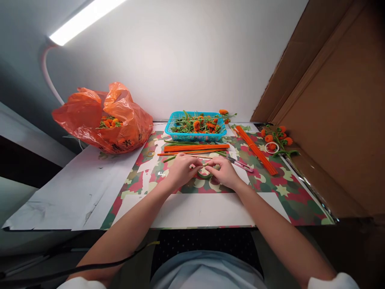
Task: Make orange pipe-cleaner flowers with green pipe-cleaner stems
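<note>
My left hand (184, 168) and my right hand (223, 171) meet over the middle of the table, thumbs and fingertips pinched close together. Between the fingertips shows a small green piece (205, 164), too small to name its kind. Just below the fingers lies a ring-shaped green roll (204, 174), partly hidden by them. Beyond the hands are a bundle of orange sticks (197, 148), green stems (169, 159) and a thin pale stick (198, 155). A pink utility knife (243, 165) lies to the right of my right hand.
A blue basket (195, 137) of orange flowers and stems stands at the back. On the left is an orange plastic bag (132, 124) with flowers inside, under a lamp (87, 20). To the right lie more orange sticks (257, 150), flowers (268, 139) and a white ring (272, 148), near cardboard (331, 108).
</note>
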The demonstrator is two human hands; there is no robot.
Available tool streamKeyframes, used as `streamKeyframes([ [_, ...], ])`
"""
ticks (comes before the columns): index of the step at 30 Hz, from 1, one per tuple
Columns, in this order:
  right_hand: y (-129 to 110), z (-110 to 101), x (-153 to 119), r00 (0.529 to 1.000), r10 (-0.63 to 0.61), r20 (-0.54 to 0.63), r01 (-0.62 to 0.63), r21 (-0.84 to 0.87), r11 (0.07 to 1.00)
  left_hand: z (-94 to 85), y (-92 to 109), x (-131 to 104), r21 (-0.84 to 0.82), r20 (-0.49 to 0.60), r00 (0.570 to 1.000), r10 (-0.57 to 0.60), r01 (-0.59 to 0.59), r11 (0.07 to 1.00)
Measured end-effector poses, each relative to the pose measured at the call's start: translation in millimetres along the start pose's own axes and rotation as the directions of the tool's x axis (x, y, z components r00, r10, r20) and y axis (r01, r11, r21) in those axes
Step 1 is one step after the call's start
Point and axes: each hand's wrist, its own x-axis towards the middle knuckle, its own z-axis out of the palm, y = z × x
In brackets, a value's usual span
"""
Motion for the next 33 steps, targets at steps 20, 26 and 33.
streamKeyframes([
  [20,0,4,0,0.999,0.028,0.018,-0.030,0.132,0.991,-8.8,8,-2,-0.147,0.128,0.986,-0.110,0.128,0.981],
  [26,1,3,-1,0.999,-0.009,0.043,0.004,0.113,0.994,-12.2,4,-1,-0.130,0.230,0.970,-0.075,0.107,0.986],
  [33,-1,5,-1,1.000,-0.011,0.024,0.009,0.080,0.997,-14.6,3,-2,-0.212,0.287,0.958,-0.031,0.095,0.973],
])
